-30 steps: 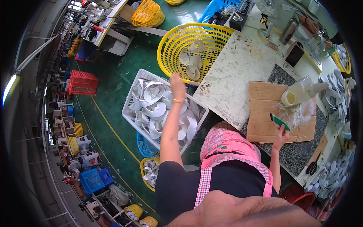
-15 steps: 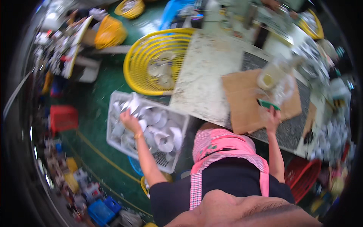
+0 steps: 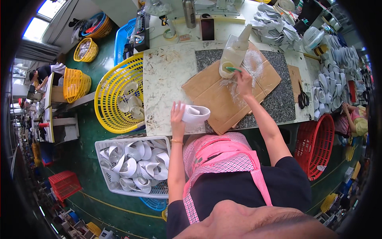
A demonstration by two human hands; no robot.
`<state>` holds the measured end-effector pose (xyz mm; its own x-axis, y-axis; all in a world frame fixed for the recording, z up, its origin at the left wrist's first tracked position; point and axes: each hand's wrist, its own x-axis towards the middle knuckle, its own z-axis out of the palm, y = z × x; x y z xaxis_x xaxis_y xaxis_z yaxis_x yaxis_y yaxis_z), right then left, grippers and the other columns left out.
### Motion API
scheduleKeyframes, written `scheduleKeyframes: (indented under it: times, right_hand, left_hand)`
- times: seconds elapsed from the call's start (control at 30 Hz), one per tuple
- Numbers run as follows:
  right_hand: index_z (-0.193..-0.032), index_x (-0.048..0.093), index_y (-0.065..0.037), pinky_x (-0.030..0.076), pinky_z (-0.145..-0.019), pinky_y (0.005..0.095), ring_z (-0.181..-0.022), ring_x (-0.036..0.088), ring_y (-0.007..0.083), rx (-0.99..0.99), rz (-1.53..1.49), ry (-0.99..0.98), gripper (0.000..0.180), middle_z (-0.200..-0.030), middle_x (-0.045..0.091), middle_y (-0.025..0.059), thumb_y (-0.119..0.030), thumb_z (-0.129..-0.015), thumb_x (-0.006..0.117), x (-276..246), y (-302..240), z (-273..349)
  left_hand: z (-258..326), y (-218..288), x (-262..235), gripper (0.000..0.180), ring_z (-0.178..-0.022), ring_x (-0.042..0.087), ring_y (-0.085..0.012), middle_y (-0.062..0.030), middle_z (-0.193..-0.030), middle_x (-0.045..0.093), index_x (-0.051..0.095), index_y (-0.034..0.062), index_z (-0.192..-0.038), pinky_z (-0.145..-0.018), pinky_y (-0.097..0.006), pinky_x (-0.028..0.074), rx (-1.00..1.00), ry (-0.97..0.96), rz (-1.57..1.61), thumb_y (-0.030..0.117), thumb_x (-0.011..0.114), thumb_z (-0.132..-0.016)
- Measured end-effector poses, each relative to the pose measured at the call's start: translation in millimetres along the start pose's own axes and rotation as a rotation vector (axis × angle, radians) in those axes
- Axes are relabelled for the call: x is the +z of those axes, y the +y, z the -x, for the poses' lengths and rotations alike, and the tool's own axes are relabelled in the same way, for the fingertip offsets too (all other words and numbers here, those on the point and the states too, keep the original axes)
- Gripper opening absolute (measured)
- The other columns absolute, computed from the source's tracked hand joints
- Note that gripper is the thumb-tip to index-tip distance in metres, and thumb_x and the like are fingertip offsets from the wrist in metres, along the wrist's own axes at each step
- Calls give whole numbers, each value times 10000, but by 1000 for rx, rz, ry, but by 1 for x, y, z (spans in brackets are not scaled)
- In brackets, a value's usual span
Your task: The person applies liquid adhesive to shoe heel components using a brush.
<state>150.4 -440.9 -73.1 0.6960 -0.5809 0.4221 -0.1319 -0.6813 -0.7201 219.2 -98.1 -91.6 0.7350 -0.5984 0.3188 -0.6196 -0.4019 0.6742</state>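
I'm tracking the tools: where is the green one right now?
In the head view, above and right of centre, the green tool is in the right hand, at the open lower end of the translucent bottle.

From where I stand, the left hand (image 3: 178, 117) blurs at the fingertips (right beside the white piece (image 3: 193, 113)); the white crate (image 3: 161, 189) hides most of a blue basket (image 3: 154, 203).

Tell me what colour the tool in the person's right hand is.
The visible part of the tool is green; it shows best in the head view.
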Motion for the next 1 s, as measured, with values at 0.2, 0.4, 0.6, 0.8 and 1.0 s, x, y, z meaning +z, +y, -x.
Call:
scheduleKeyframes:
  times: [0.2,0.4,0.6,0.8,1.0]
  right_hand:
    - [-779,608,11,485,-561,248,-610,625,109,643,-554,194,274,-718,652,63,-202,-947,572,-6,43,23]
    - [-811,596,-49,510,-599,228,-611,618,92,768,-748,-65,239,-725,641,27,-236,-957,564,18,-17,67]
    - [-845,609,-42,521,-619,235,-643,623,92,745,-917,-227,225,-773,652,33,-227,-962,557,33,-66,82]
    - [-889,616,-31,521,-648,237,-669,623,94,608,-906,-342,231,-792,654,31,-238,-967,548,41,-92,75]
    - [-866,623,12,512,-582,242,-626,625,104,407,-651,-460,144,-747,654,62,-114,-921,578,55,-113,65]
  left_hand:
    - [40,19,21,706,-1252,447,-313,-232,-1386,392,288,-21,-1428,-1028,-383,410,-1050,500,942,-171,408,-749]
    - [78,12,42,390,-956,561,-221,-132,-1115,549,459,-23,-1233,-811,-245,493,-1254,302,1664,-65,537,-854]
    - [49,24,49,360,-923,590,-142,-65,-1085,603,500,6,-1216,-765,-228,474,-1109,313,1470,55,637,-887]
    - [36,23,39,378,-990,605,-122,-47,-1156,615,484,23,-1275,-848,-266,482,-794,145,1193,61,594,-916]
    - [28,49,18,367,-1033,601,-133,-48,-1185,602,461,40,-1312,-894,-287,492,-822,-72,1273,45,511,-948]
